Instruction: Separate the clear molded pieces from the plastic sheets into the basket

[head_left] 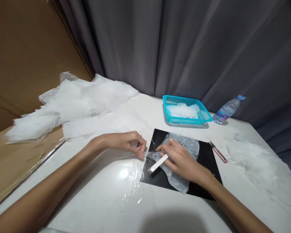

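My left hand is closed, its fingertips pinching a thin clear plastic film that stretches toward my right hand. In my right hand is a slim white tool with a shiny end pointing down and left; its exact kind I cannot make out. Beneath that hand lies a translucent, whitish sheet piece with rounded lobes, partly covered by my fingers. It rests on a flat black board. More crinkled clear film lies on the table below my left hand.
Behind the board stands a blue basket holding whitish pieces. A water bottle is beside it. Small pink-handled snips lie right of the board, near film scraps. A large white sheet pile covers the back left.
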A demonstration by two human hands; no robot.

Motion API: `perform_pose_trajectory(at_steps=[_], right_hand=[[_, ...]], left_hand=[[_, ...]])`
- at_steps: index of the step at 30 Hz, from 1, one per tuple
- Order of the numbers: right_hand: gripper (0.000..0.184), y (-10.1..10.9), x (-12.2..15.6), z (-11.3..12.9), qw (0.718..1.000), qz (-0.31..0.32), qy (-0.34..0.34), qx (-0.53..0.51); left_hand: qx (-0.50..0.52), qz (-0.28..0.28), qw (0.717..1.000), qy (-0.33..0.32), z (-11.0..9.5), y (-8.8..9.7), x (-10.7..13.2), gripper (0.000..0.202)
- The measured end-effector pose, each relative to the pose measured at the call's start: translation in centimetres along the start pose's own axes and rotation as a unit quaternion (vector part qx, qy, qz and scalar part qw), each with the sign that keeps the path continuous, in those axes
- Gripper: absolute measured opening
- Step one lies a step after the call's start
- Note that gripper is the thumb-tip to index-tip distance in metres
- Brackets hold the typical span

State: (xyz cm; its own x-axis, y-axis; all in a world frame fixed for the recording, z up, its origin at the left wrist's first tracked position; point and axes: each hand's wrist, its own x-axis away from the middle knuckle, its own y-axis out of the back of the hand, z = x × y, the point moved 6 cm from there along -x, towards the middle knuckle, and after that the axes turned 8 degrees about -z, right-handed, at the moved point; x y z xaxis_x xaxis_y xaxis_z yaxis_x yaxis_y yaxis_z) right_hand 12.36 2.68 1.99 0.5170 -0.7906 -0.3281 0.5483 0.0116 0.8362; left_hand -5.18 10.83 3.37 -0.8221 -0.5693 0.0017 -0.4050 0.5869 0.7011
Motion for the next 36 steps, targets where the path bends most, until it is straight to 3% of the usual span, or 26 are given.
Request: perform_pose_trajectory(at_steps=[3,6,9,12,17,22,26,31,36], right_hand=[[0.029,1.4,-0.5,-0.1,1.0,0.014,-0.003,-0.016],[0.04,1.0,-1.3,0.9,0.999,0.01,0.008,-0.04],[0.026,-0.8,-1.9,1.1,0.997,-0.016,-0.03,-0.071],[0.007,-2.5,-2.3,0.8,0.998,-0.04,-0.042,-0.013],[0.017,-3.2,-2.1,2.0,0.976,-0.062,0.12,0.17],[0.03,-2.8,-1.2,2.6,0.947,-0.07,0.241,0.203],[0.036,-3.4,-0.5,2.6,0.933,-0.051,0.293,0.203],[0.031,-3.3,0.1,3.0,0.916,-0.09,0.334,0.202],[0.03,-3.1,0.7,2.5,0.92,-0.087,0.328,0.194]], left_hand=[[0.042,0.063,0.997,0.015,-0.7,-0.4,0.1,0.023],[0.053,0.051,0.997,0.035,-1.4,-0.4,0.0,0.028],[0.046,0.031,0.998,0.036,-1.6,-0.7,-0.2,0.029],[0.021,0.001,1.0,0.019,-1.1,-0.7,-0.5,0.024],[0.013,-0.008,1.0,0.011,0.5,-0.5,-0.7,0.017],[0.036,0.01,0.999,0.014,0.8,-0.7,-0.7,0.014],[0.055,0.037,0.998,0.013,0.9,-1.4,-0.8,0.013],[0.034,0.078,0.996,0.027,1.1,-2.2,-0.7,0.014],[0.063,0.059,0.995,0.049,1.6,-2.3,-0.5,0.02]])
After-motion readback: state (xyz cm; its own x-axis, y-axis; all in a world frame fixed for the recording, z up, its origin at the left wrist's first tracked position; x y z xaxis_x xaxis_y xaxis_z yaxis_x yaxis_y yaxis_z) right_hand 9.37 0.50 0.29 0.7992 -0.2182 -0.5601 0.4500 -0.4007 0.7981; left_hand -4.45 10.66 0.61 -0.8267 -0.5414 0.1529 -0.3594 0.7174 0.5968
